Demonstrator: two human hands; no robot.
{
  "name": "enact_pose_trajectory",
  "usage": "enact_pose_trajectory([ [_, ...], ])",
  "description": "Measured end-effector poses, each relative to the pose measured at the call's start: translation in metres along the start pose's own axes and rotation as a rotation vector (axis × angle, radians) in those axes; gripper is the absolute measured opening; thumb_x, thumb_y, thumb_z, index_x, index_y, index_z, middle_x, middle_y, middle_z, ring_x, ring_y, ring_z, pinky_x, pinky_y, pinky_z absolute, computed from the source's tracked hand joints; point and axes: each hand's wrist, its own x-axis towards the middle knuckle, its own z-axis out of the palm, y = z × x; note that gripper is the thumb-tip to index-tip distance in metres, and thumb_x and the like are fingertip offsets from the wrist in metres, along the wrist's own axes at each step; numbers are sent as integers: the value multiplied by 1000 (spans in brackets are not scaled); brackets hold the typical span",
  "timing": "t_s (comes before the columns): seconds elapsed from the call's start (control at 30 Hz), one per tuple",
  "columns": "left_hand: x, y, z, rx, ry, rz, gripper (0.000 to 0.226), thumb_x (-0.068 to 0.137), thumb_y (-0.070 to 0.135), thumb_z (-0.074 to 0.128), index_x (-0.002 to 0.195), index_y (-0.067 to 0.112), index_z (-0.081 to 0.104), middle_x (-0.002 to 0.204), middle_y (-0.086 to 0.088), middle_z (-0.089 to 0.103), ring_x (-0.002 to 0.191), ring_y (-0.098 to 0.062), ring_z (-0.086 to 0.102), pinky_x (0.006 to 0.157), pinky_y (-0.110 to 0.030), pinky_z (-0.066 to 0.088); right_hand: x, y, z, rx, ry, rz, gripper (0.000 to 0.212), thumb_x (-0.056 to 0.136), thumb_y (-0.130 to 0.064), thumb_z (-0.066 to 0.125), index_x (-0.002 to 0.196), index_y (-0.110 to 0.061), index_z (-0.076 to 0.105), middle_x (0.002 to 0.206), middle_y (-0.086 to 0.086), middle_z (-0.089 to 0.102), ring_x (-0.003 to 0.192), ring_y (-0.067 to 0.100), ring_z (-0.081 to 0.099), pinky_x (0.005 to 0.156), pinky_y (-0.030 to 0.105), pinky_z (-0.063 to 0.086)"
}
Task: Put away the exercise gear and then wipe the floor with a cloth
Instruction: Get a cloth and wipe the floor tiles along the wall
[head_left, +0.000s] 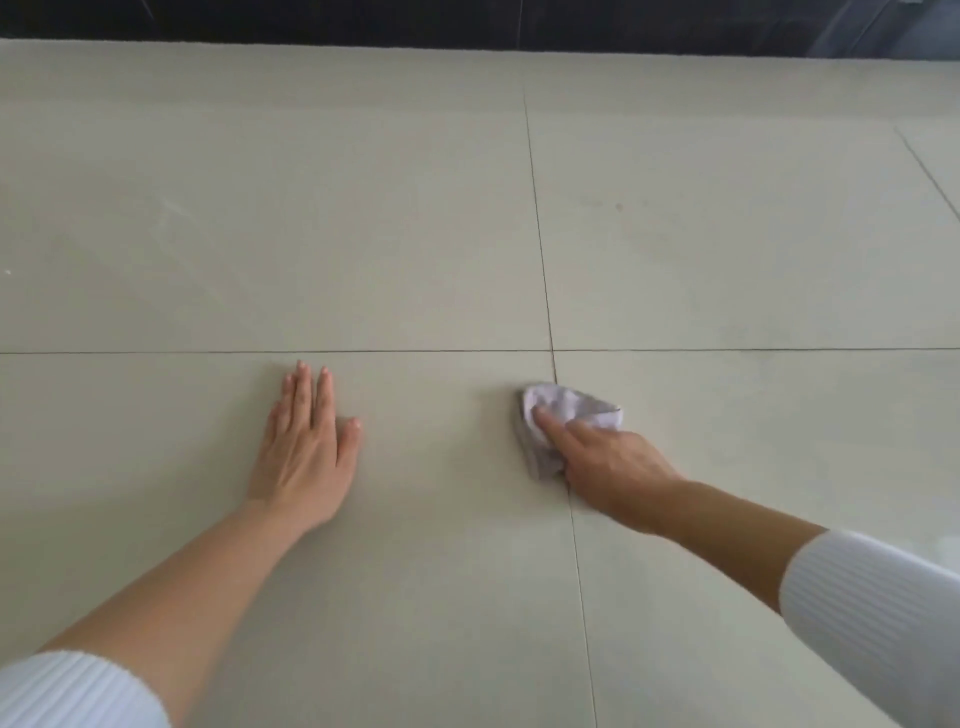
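Your left hand (306, 452): flat on floor (363, 234), palm down, fingers extended and close together, holding nothing. Cloth (566, 421): crumpled, pale lilac, on floor well right of it, beside tile-joint crossing. Your right hand (608, 465): fingers curled down onto cloth, gripping and pressing it against tile. Floor: large pale tiles, thin dark grout lines; dark band along far edge.

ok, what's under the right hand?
A crumpled pale cloth, pressed onto the tiled floor by the right hand, beside a grout line. The floor beneath the cloth is covered, so any dirt there can't be seen.
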Motion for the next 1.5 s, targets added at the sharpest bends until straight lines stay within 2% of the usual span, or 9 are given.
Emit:
enact_pose_trajectory([
  [0.1,38,-28,-9,15,48,47,70,95,44,16,152,4,9,159,-17,-3,148,-29,-3,119,-38,0,23,34,-13,189,-53,636,65,92,-2,34,151,-19,13,158,0,17,97,32,62,66,36,49],
  [0.2,79,-50,-12,14,103,71,64,100,36,28,151,2,12,159,-19,0,148,-31,0,119,-42,3,44,11,-9,97,-34,729,61,88,-1,38,146,-12,23,152,6,30,89,34,62,58,35,42],
  [0.33,132,-55,-13,-71,128,57,63,100,31,35,150,-1,15,158,-23,6,147,-34,4,119,-45,5,49,-86,17,25,6,243,66,75,-2,56,138,2,39,105,20,61,65,34,62,41,34,42],
  [0.5,151,-50,-14,-167,221,-24,60,98,33,29,147,-1,26,156,-20,21,146,-32,16,118,-44,13,69,-109,10,-26,-124,-508,53,85,-11,46,138,-7,42,102,3,57,80,22,55,76,32,48],
  [0.7,148,-49,-18,-160,235,-27,61,93,33,26,145,1,32,154,-18,26,144,-31,21,115,-45,19,144,-4,-22,120,-99,827,67,92,-4,33,152,-27,13,133,8,49,113,34,53,86,40,46],
  [0.77,149,-48,-18,-151,235,-34,61,93,33,26,144,2,33,154,-17,28,144,-31,21,114,-45,21,165,4,-24,181,-85,1033,71,90,-1,35,152,-22,10,142,10,42,112,36,53,76,37,43],
  [1.13,147,-47,-27,-150,187,-67,62,91,36,30,146,6,32,155,-10,28,145,-27,21,113,-45,24,169,-60,-22,19,-189,-192,69,71,-4,41,139,-9,47,120,4,62,85,25,61,60,30,50],
  [1.3,149,-47,-23,-134,196,-101,63,90,38,30,147,10,33,156,-5,27,145,-23,22,111,-41,23,223,20,-33,2,-111,446,73,90,0,39,153,-19,6,141,6,42,118,31,48,83,42,46],
  [1.5,148,-46,-24,-122,186,-110,63,90,37,31,148,12,30,158,-3,23,146,-21,18,112,-38,20,311,41,-46,220,-83,853,59,92,-4,39,148,-16,24,156,6,21,125,34,45,88,38,42],
])
